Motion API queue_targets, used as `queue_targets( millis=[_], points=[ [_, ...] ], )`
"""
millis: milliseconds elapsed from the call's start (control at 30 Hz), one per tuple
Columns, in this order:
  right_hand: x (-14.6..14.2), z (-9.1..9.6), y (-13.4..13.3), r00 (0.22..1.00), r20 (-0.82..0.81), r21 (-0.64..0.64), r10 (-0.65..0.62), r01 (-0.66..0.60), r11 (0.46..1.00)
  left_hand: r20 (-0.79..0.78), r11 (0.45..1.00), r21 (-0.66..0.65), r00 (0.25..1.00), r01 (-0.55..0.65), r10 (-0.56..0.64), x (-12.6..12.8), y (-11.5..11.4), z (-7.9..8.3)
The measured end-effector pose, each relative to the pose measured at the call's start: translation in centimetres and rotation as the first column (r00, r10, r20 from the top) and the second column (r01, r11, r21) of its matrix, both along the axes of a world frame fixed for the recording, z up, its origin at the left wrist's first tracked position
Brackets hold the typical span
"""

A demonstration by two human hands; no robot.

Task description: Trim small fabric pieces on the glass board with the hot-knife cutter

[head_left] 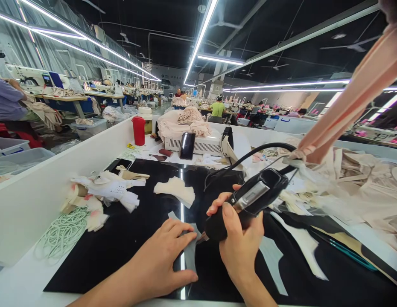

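Left hand [162,256]: palm down, fingers a bit spread, flat on the blue-grey fabric piece [191,253], which lies on the black mat [121,251]. Looks like it's pinning the piece so it can't slide. Right hand [238,245]: wrapped round the black handheld tool [249,200], thumb along the body below a metal plate. Tool nose points down-left, just beside the fabric edge; can't tell if it touches.

Second blue-grey piece [272,260] and white strip [302,243] lie right of the right hand, teal-handled tool [350,251] beyond them, probably parked within reach. Cream fabric stack [175,190] sits ahead of the left hand. Green cord [67,228] and white scraps [113,187] are bunched left, likely out of the way.

Pink strap [348,94] is tied at the tool's rear; I'd guess it takes the weight off the wrist. Cable [249,155] loops behind.

Phone [187,146] leans on the slotted white box [203,145], red cup [138,131] to its left. Bench [35,192] has raised white sides, presumably to contain stuff. Co-worker in a bright top [217,109] far back.
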State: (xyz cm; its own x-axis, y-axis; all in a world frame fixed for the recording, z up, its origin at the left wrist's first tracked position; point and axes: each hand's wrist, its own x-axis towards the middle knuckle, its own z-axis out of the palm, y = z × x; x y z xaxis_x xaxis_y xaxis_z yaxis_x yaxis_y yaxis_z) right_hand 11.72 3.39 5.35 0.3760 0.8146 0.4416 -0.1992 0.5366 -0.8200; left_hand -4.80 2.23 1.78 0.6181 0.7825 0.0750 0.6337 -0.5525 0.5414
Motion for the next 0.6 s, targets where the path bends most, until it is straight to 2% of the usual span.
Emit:
queue_targets(
  millis=[200,400,600],
  points=[
    [0.2,-0.5,-0.9,0.997,-0.011,0.030,0.078,-0.078,0.996,-0.005,1.000,-0.003,1.000,-0.007,0.007,0.1,0.1,0.0],
    [0.0,-0.3,-0.8,0.999,0.005,0.010,0.052,-0.052,0.999,0.003,1.000,0.002,1.000,-0.006,0.006,0.0,0.0,-0.1],
    [0.4,-0.3,-1.8,0.995,-0.008,0.002,0.095,-0.095,0.995,0.038,1.000,0.024,0.999,0.004,-0.005,0.0,0.2,-0.4]
  ],
)
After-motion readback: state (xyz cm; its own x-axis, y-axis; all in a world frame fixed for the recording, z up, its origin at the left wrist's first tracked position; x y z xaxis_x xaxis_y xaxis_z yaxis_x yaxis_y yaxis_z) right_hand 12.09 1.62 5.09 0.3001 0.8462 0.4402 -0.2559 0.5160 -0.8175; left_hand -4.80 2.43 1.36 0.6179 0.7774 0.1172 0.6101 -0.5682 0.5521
